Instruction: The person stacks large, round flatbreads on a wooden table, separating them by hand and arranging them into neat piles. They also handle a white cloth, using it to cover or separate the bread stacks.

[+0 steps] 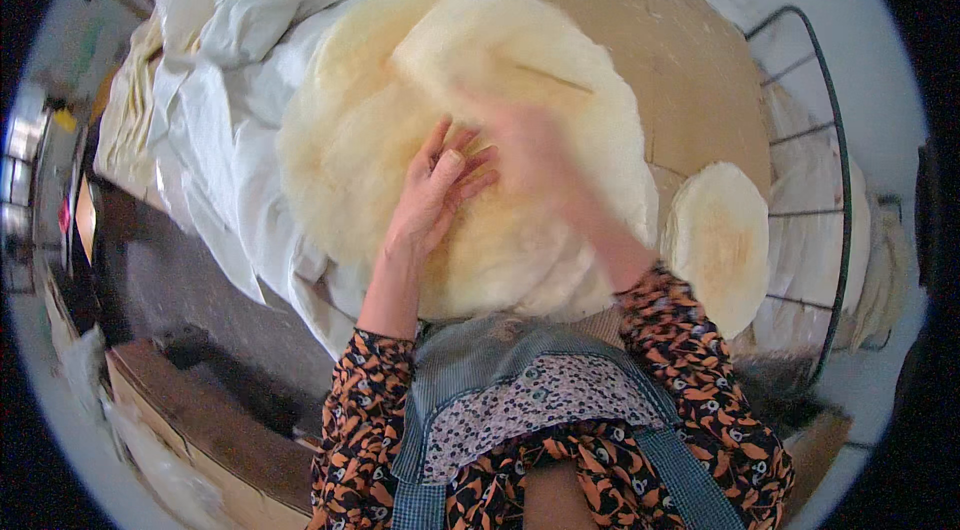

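A large, thin, pale-yellow round flatbread lies spread out in front of me, browned in patches. A whiter sheet of flatbread overlaps it at the upper right, with a short dark line across its surface. My left hand hovers over or rests on the middle of the bread, fingers spread and nothing visible between them; whether it touches is unclear. Just right of it, my right hand is blurred by motion, so its fingers and anything in them cannot be made out.
Bunched white cloth surrounds the bread on the left and top. Beneath is a brown board. A stack of folded flatbread sits at right, beside a dark metal rack. Folded pale layers lie far left.
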The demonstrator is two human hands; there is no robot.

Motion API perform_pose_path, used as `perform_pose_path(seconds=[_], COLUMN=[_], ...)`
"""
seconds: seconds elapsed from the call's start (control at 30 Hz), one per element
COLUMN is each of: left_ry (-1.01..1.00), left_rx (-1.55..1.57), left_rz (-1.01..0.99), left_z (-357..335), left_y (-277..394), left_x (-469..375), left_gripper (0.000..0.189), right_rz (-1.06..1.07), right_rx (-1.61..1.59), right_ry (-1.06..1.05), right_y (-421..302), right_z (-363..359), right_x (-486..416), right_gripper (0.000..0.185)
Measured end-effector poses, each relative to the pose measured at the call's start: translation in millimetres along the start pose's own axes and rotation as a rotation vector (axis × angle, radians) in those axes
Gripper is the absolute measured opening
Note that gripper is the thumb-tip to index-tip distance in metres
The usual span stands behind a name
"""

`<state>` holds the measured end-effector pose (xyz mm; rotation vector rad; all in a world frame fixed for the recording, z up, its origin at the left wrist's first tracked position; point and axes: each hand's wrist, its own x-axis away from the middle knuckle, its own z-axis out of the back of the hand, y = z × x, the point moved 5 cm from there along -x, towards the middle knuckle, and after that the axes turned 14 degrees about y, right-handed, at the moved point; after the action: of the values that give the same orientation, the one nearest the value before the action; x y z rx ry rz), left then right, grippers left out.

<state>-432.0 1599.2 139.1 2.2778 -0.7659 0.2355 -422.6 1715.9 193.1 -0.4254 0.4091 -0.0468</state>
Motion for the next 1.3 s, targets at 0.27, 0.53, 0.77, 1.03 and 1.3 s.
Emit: perform_pose_path(seconds=[0.27, 0.53, 0.77, 1.03, 1.3], left_ry=[0.366, -0.205, -0.142, 0.307, 0.282], left_rx=[-0.317, -0.363, -0.483, -0.854, -0.738], left_rz=[-0.114, -0.199, -0.166, -0.059, -0.081], left_z=[50.1, -199.1, -161.3, 96.0, 103.6], left_y=[6.4, 71.5, 111.6, 62.7, 27.0], left_x=[-27.8, -46.6, -41.4, -37.5, -48.2], left_gripper=[0.041, 0.036, 0.043, 0.054, 0.050], right_rz=[0.079, -0.131, -0.785, -1.480, -1.098], right_rx=[-0.514, -0.800, -2.019, -1.946, -1.478], right_ry=[-0.016, -0.370, 0.041, 0.751, 0.478], right_y=[-33.2, -15.7, 77.1, 162.8, 153.9], right_z=[10.7, -20.5, -57.0, -79.5, -1.2], right_x=[89.7, 106.8, 79.7, 204.4, 176.7], right_gripper=[0.041, 0.027, 0.055, 0.055, 0.065])
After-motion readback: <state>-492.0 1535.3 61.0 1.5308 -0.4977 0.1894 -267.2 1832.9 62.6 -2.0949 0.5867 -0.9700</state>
